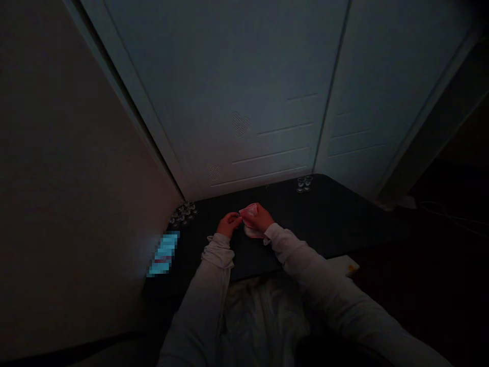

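Observation:
The scene is very dark. My left hand (228,224) and my right hand (261,219) meet over a black table (324,219). My right hand grips a pink cloth (249,210), bunched up, with a pale part showing below the hand. My left hand's fingers are pinched close against the cloth's left edge; whether something small sits between them is too dim to tell. Both arms wear light long sleeves.
Several small clear glasses (183,213) stand at the table's back left corner, and a few more glasses (304,182) at the back. White panelled doors (267,102) rise behind the table, a plain wall on the left. A blurred glowing patch (164,253) lies at the left edge.

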`<state>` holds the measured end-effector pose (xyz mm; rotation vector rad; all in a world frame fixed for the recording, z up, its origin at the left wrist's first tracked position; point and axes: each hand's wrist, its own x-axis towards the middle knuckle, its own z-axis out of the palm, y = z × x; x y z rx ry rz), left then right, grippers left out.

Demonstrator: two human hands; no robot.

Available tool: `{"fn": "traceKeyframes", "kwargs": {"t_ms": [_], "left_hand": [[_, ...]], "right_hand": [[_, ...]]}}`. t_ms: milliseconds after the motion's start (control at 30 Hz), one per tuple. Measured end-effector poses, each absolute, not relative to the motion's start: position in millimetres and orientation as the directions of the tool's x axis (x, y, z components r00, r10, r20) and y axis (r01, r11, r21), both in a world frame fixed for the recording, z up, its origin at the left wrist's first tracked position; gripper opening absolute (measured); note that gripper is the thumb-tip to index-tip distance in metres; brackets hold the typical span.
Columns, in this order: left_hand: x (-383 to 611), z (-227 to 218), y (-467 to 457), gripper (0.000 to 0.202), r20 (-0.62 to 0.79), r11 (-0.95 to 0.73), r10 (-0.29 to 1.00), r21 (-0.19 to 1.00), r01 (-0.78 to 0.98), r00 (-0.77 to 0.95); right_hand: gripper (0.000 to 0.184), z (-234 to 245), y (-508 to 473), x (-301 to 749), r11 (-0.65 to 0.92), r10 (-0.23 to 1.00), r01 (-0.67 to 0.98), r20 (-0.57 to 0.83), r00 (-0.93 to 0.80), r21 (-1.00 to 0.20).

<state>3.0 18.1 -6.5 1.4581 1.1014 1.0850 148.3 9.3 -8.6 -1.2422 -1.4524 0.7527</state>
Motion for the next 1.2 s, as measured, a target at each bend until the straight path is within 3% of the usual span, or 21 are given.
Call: {"fn": "traceKeyframes", "kwargs": {"t_ms": [367, 1200], "left_hand": [[2.4, -8.2, 20.2, 0.036, 0.088, -0.107, 0.977, 0.99, 0.09, 0.195], [3.6, -6.7, 18.7, 0.035, 0.07, -0.087, 0.98, 0.993, 0.084, 0.186]], "right_hand": [[0.039, -8.9, 9.0, 149.8, 0.33, 0.93, 0.374, 0.367, 0.028, -0.866], [0.036, -10.1, 11.9, 147.2, 0.275, 0.951, 0.323, 0.307, 0.05, -0.906]]}}
